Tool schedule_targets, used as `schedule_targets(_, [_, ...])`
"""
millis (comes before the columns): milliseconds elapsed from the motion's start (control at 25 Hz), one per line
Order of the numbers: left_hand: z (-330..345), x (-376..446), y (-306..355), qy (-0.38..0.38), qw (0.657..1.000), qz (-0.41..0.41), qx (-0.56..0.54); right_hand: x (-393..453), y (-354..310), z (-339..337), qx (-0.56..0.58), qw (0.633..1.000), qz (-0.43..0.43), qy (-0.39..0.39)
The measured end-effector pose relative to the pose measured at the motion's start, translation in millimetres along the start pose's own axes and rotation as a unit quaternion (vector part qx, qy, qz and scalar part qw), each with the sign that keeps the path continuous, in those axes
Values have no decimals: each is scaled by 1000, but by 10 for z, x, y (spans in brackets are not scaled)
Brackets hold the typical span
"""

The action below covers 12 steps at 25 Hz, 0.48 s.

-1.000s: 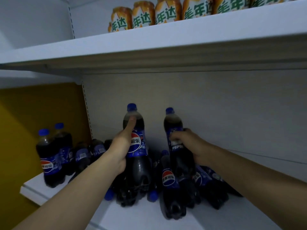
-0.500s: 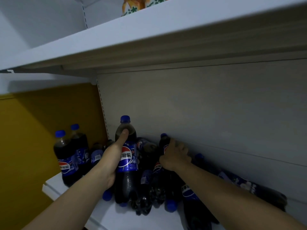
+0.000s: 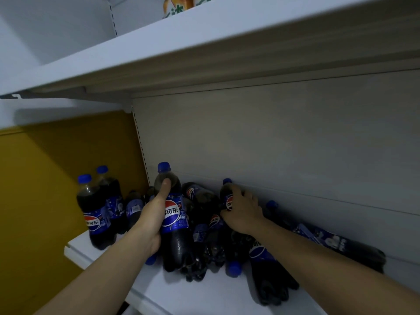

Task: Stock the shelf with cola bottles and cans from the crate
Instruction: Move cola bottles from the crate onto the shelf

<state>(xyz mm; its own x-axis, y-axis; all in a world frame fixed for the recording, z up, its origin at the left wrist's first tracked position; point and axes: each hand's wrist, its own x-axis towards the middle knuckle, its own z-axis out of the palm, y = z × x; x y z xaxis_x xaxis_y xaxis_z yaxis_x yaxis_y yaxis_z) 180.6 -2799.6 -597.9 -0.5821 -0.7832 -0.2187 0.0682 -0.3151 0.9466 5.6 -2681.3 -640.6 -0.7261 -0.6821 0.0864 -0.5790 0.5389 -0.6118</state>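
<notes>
Hands | left hand (image 3: 151, 220) grips upright bottle (image 3: 173, 221) | right hand (image 3: 243, 211) grips rear bottle (image 3: 228, 196)

Up top, the orange drink packs (image 3: 179, 6) are cut off by the frame, only their lower bits showing. The left hand (image 3: 151, 220) covers one side of the upright cola bottle (image 3: 173, 226), its fingers out of sight behind it. The right hand (image 3: 244, 211) hides most of a second bottle (image 3: 227, 194), so I can't tell how it sits. The heap of fallen bottles (image 3: 204, 237) between them is too dark to count
</notes>
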Motion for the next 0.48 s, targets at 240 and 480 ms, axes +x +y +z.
schedule_targets(240, [235, -52, 41, -18, 999, 38, 23, -251, -44, -295, 118, 983, -140, -8])
schedule_targets(480, [1121, -286, 126, -155, 982, 50, -98, -615, 73, -931, 348, 923, -92, -139])
